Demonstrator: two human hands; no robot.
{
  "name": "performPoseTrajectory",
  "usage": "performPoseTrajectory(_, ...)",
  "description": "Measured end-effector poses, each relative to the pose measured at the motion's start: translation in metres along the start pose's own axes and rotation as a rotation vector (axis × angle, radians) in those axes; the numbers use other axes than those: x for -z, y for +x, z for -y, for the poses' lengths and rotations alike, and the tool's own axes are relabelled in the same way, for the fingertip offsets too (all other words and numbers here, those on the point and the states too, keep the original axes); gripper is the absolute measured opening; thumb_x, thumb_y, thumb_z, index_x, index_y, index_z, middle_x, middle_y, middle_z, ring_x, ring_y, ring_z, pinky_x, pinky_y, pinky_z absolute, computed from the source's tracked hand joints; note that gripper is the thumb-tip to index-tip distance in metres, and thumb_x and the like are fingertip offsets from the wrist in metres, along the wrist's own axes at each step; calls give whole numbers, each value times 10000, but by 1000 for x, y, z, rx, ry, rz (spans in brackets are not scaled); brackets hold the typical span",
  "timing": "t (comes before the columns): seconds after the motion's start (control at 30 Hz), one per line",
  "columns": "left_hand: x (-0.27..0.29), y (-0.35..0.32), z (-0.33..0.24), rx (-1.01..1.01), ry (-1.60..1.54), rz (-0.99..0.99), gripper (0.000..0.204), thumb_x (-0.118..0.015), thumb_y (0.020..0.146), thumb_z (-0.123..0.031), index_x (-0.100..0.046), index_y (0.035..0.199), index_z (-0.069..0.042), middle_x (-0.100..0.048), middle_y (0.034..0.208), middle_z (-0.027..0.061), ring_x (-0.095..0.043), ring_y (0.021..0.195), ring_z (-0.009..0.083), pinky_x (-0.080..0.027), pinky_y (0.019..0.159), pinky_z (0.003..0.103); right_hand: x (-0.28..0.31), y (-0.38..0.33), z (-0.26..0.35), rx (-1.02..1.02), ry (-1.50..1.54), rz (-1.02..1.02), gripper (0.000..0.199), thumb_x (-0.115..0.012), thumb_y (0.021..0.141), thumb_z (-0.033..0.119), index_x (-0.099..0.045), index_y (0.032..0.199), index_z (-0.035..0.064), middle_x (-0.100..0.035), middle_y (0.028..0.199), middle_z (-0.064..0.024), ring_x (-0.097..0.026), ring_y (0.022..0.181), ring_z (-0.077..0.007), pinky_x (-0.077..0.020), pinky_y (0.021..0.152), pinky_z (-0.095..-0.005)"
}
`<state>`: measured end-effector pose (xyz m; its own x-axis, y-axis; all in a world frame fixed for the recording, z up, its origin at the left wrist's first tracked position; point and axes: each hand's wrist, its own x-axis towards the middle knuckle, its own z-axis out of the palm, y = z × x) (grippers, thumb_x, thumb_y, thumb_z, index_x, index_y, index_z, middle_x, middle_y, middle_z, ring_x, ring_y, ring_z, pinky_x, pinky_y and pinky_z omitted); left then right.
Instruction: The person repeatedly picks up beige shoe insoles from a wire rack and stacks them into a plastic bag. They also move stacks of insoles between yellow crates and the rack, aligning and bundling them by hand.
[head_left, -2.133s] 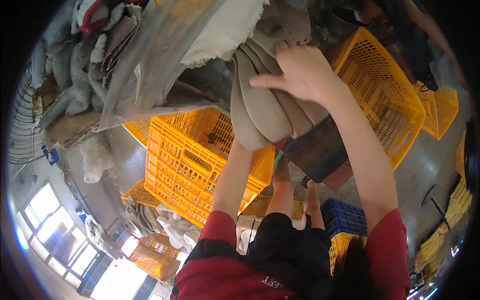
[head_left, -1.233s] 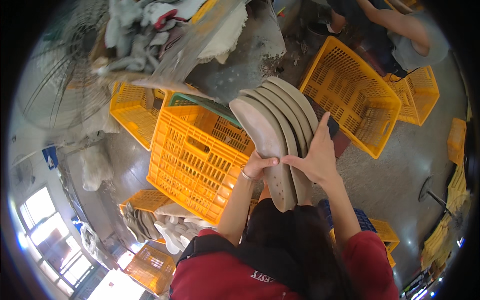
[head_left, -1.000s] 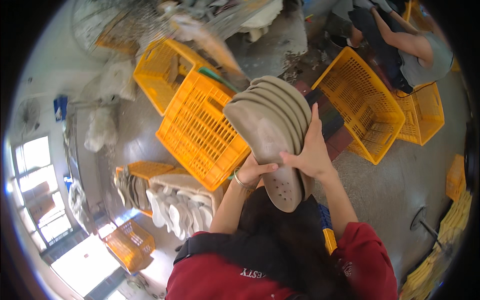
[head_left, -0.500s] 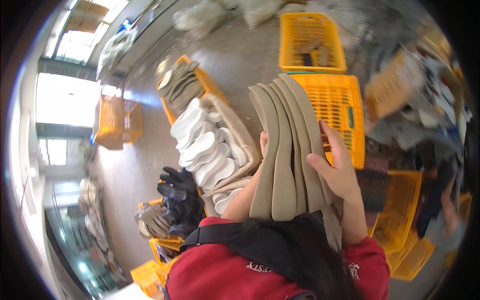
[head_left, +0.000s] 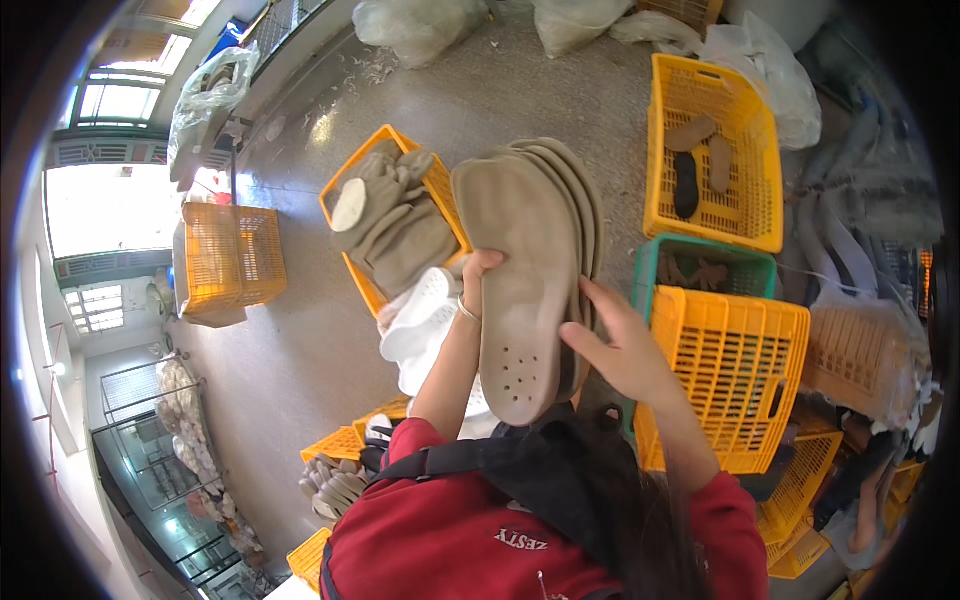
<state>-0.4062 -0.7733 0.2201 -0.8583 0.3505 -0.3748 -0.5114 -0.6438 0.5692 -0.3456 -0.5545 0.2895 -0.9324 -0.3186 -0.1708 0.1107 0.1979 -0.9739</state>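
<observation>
You hold a stack of tan shoe insoles (head_left: 530,270) upright in front of your chest, and both hands are clamped on it. Your left hand (head_left: 478,272) grips the left edge of the stack near its middle, with the fingers curled around behind, so you see mostly the thumb side and a thin bracelet at the wrist. Your right hand (head_left: 620,345) presses against the right edge lower down, fingers spread over the sides of the insoles. The front insole shows small round holes near its lower end.

Behind the stack, to your left, a yellow plastic crate (head_left: 352,185) on the floor is filled with more tan insoles. Just below it lies a pile of white insoles (head_left: 425,325). To your right stands a green crate (head_left: 700,252), and just in front of it an empty yellow crate (head_left: 730,370). Farther away, another yellow crate (head_left: 745,215) holds a few loose insoles, tan and dark. The floor (head_left: 290,350) is grey concrete.
</observation>
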Motion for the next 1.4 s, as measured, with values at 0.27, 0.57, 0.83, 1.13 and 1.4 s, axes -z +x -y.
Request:
performPoseTrajectory(0.27,28,53,-94,-133,-654,161,712,-578,708,-280,-443,1334,30,-584,1219,220,-607,1059,363,-519,919,447,49,88,23,-30,242,-343,296,-565,949,83,-603,1220,-30,-625,1224,-94,-569,1155,-179,-424,997,-309)
performPoseTrajectory(0.57,65,175,-231,-88,-202,-98,739,-628,686,-257,-438,1337,37,-570,1262,218,-601,1096,333,-495,951,456,26,292,49,-21,349,-43,343,-560,985,262,-620,1142,-37,-639,1139,-91,-608,1067,-178,-472,928,-309)
performPoseTrajectory(0.83,71,259,-419,-892,1105,-520,1121,-808,517,-215,-254,1451,60,-433,1347,249,-432,1256,396,-330,1087,422,20,557,105,-547,400,473,765,-361,953,647,-592,1078,-71,-647,874,-189,-650,675,-258,-562,610,-394)
performPoseTrajectory(1.13,194,298,-616,-1331,2181,-148,465,-651,866,-165,-473,1289,-88,-561,1254,122,-567,1158,307,-366,1052,477,-110,848,157,-582,603,725,942,-656,792,616,-387,1433,-21,-525,1365,-178,-529,1242,-240,-461,994,-363)
performPoseTrajectory(1.4,342,365,-839,-1371,2293,-209,534,-615,918,-167,-386,1399,-189,-508,1390,69,-499,1301,276,-339,1127,475,-254,1082,256,-518,527,931,858,-741,679,277,-391,1388,-58,-550,1291,-164,-548,1174,-248,-442,988,-347)
